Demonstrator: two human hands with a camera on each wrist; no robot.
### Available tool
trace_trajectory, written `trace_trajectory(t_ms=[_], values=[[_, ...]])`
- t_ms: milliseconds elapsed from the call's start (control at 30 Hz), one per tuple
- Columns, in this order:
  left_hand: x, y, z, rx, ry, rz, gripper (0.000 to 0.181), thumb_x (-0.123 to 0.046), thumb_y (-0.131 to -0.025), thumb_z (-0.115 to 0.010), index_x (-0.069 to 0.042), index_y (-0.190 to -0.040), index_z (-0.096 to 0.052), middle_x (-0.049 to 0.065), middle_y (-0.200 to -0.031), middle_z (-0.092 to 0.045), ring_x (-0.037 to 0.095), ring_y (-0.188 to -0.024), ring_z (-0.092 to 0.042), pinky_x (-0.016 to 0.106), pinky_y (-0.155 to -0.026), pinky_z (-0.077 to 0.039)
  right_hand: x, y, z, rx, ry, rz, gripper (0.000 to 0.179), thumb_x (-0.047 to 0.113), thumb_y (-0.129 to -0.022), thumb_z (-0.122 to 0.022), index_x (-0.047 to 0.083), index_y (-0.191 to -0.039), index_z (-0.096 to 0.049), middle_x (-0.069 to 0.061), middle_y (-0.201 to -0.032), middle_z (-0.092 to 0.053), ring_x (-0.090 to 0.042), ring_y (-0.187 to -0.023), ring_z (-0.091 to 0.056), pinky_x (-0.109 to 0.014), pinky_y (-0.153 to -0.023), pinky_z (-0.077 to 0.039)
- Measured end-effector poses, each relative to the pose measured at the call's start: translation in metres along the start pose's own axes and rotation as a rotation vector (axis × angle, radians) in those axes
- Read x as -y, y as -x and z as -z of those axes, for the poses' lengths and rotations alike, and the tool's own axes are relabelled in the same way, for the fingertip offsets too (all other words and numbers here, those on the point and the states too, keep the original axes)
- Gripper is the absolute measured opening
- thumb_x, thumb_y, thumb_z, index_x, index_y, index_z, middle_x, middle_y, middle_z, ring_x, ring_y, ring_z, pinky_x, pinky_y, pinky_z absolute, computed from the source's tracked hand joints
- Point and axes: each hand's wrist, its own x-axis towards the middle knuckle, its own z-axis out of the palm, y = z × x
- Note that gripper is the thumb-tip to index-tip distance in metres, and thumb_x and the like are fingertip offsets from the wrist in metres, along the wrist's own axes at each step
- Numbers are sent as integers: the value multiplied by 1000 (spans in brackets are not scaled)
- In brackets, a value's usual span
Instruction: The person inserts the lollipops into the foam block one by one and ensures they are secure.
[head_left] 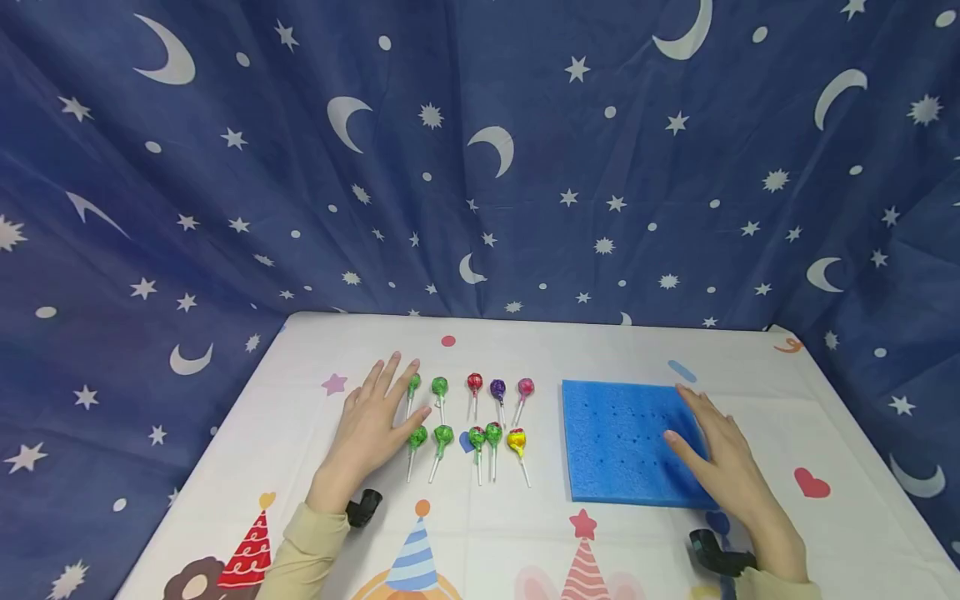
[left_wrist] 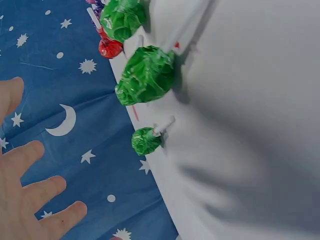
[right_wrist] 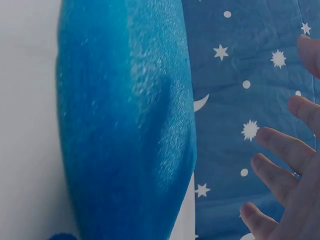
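Note:
My left hand [head_left: 367,429] hovers with fingers spread at the left end of two rows of wrapped lollipops, holding nothing. Nearest to it are a green lollipop [head_left: 417,436] and another partly covered by its fingertips. The back row also has a green, a red lollipop [head_left: 475,382], a purple lollipop [head_left: 498,389] and a pink lollipop [head_left: 526,387]. Several green ones and a yellow lollipop [head_left: 517,442] form the front row. Over the right edge of a blue foam block [head_left: 615,442] dotted with small holes is my right hand [head_left: 720,450], fingers extended, gripping nothing.
A white cloth printed with party hats, hearts and stars covers the table [head_left: 495,533]. Behind and beside it hangs a dark blue curtain [head_left: 420,208] with moons and stars. A black wrist camera [head_left: 363,508] sits under the left wrist, another [head_left: 716,554] by the right.

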Motion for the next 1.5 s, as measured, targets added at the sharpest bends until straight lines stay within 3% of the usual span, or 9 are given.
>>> trace_trajectory(t_ms=[233,367,733,1200,1500], values=[[7,-1,-3,17,23,17,68,-48,-93,-55,-26,-152,-29,11,-160,-21,39,-145,-23,66,-104,-33,-5,3,5,48,-26,-119,75,38,-94,-57,31,-154,-15,-29,-155,-22,-54,-142,-15,-79,-101,-12],[11,-3,-5,25,29,15,67,-48,-93,-55,-25,-151,-29,11,-160,-23,40,-144,-25,66,-102,-34,-9,4,6,74,-34,-145,76,38,-93,-58,30,-154,-15,-29,-155,-22,-56,-139,-18,-81,-95,-18],[23,-4,-8,51,26,23,65,-45,-95,-54,-22,-151,-31,14,-158,-27,41,-142,-29,67,-100,-36,-22,11,9,151,-60,-241,76,43,-93,-56,26,-155,-14,-25,-157,-19,-56,-140,-16,-81,-94,-19],[31,-12,-16,67,56,16,62,-42,-95,-53,-19,-150,-34,15,-156,-30,42,-138,-35,67,-98,-38,-33,16,6,185,-97,-283,76,44,-94,-54,18,-155,-16,-29,-152,-28,-57,-135,-27,-79,-94,-23],[38,-19,-20,94,82,16,59,-39,-97,-52,-18,-149,-35,17,-154,-34,43,-136,-39,64,-98,-40,-39,19,2,225,-96,-295,75,41,-95,-54,8,-153,-20,-32,-152,-23,-57,-137,-22,-77,-101,-19]])
